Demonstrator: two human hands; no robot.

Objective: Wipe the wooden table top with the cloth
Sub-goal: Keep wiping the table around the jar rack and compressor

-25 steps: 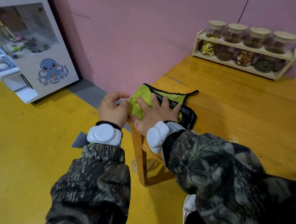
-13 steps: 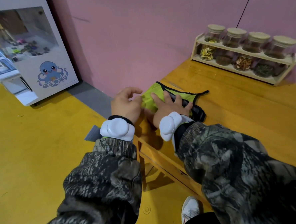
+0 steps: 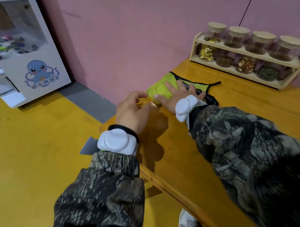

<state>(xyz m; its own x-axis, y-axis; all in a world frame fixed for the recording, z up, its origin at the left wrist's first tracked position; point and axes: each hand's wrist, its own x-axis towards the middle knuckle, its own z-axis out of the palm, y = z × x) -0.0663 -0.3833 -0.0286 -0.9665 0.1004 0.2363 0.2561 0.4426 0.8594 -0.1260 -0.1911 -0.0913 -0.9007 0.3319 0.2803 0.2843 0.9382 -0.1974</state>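
My left hand (image 3: 132, 111) hovers loosely curled at the near corner of the wooden table (image 3: 184, 164), gripping nothing, probably steadying me. Just beyond it, my right hand (image 3: 175, 96) lies flat, fingers spread, pressing the green cloth (image 3: 161, 89) onto the top so it drags evenly. Farther back, a jar rack (image 3: 248, 61) stands against the wall.

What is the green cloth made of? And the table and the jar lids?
Cloth: soft fuzzy fabric, likely microfibre, with dark stitched edging. Table: wood, glossy varnish; it shows grain and reflections. Jar lids: pale and matte, probably cork or wood.
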